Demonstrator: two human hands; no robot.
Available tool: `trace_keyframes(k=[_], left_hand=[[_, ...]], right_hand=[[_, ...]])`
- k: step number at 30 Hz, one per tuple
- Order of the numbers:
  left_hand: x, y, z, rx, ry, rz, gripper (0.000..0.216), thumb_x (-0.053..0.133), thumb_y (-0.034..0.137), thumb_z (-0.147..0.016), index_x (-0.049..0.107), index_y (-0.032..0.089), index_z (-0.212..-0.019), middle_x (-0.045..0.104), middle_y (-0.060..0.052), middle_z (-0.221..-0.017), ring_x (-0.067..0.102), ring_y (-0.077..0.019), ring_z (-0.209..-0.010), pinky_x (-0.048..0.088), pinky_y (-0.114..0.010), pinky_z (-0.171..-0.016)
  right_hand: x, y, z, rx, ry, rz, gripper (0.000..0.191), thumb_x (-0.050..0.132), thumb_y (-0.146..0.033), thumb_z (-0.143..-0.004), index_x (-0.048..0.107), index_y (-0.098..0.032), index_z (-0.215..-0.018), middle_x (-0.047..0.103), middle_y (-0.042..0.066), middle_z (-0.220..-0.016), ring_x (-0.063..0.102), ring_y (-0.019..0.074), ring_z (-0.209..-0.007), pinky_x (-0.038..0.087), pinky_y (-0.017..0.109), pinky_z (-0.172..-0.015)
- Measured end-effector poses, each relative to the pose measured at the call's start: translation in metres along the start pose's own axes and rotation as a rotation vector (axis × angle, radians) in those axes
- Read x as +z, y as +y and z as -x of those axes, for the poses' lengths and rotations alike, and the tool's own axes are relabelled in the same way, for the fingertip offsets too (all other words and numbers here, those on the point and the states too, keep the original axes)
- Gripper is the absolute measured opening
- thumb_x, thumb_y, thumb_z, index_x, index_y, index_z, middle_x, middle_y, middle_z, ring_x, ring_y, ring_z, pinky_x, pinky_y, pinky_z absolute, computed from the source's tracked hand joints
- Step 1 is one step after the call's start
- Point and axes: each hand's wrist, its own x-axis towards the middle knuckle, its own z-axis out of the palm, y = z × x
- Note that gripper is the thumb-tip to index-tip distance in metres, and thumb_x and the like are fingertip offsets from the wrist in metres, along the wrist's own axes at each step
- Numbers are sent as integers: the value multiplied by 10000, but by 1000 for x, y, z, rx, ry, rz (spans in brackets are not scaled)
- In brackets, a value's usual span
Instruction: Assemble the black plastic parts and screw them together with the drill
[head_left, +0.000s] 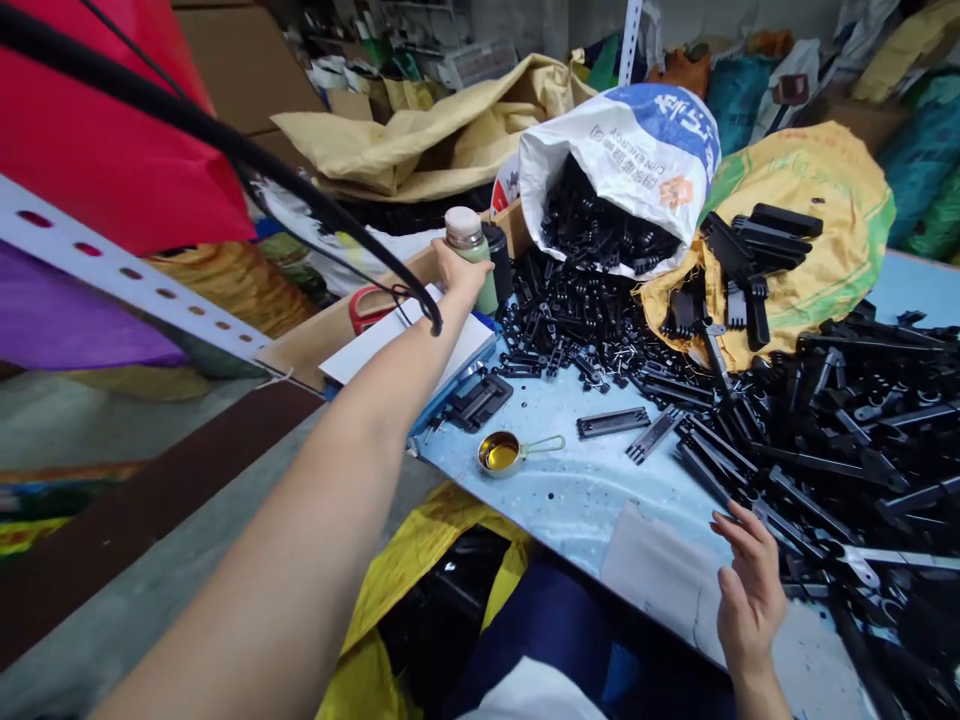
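At the far left of the blue table, my left hand (456, 268) is wrapped round a green bottle (486, 290) with a pale lid, which stands upright beside a black cylindrical container (498, 258). My right hand (752, 590) hovers over the table's near right part, fingers apart and nothing in it. Close to it lies a heap of long black plastic parts (825, 460). Between the hands sits a small metal measuring cup (500, 454) with amber liquid in it. Two flat black strips (612, 423) lie behind the cup.
A white sack (622, 140) spills small black parts onto the table. Right of it, a yellow sack (817, 220) has black pieces on it. White paper (375, 345) and red-handled scissors (367, 310) lie at the left. A black cable (300, 185) crosses the upper left.
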Motion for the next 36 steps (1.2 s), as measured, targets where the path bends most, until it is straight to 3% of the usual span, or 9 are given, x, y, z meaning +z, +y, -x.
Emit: trace_keyframes(k=[6,10,16,18,21,26,29,31,36], left_hand=[[12,-10,-6,-133,95,15,661,768,80,-529,351,152,-1036,521,-164,-1190,509,-256,-1147,390,-343,-987],[16,-12,-12,-175,105,-3,688,769,55,-515,365,108,-1070,473,-217,-1230,442,-320,-1212,327,-431,-1038],[18,-5,-5,-108,55,4,839,716,81,-605,222,74,-1282,222,-265,-1418,86,-342,-1376,91,-514,-1117],[13,0,20,9,-47,36,812,693,157,-658,218,102,-1314,161,-236,-1458,-7,-333,-1382,48,-531,-1117],[-6,8,87,295,-327,10,702,655,260,-712,301,166,-1311,191,-165,-1477,23,-303,-1387,85,-507,-1123],[-67,8,231,738,-790,-48,456,572,301,-775,475,175,-1202,447,-124,-1342,313,-249,-1316,259,-445,-1094],[-96,-11,296,779,-1000,-64,298,539,292,-797,578,197,-1076,606,-105,-1139,532,-239,-1126,429,-406,-973],[-106,-29,320,667,-1010,-101,232,533,295,-801,618,199,-995,654,-88,-1031,597,-227,-1013,476,-387,-912],[-104,-66,321,338,-682,-190,367,560,302,-782,572,143,-1113,544,-132,-1257,473,-256,-1207,382,-407,-1018]], right_hand=[[13,0,-6,42,-38,-10,299,494,-385,-828,621,-220,-1043,535,123,-1142,557,273,-1004,528,444,-732],[15,2,-3,57,-39,-13,284,497,-364,-825,625,-225,-1037,539,122,-1136,556,273,-1009,536,434,-715],[19,-4,5,27,-92,10,268,518,-339,-822,610,-246,-1056,544,105,-1143,562,247,-999,529,415,-740],[21,-7,9,26,-94,10,256,531,-322,-818,605,-248,-1052,550,100,-1136,574,236,-975,535,403,-727],[25,-13,15,43,-109,53,242,551,-288,-811,595,-241,-1044,556,100,-1120,599,202,-896,542,380,-703],[22,-21,32,-29,-144,117,210,586,-251,-791,600,-219,-997,583,102,-1062,596,202,-922,546,343,-668],[7,-19,49,-64,-116,134,197,585,-240,-791,606,-208,-984,598,102,-1033,602,199,-915,546,336,-671],[-8,-15,61,-53,-97,132,166,577,-244,-797,616,-199,-952,608,98,-1009,612,185,-869,544,330,-671],[-39,2,90,62,-3,105,159,570,-302,-802,634,-169,-859,628,94,-945,614,159,-769,530,302,-645]])
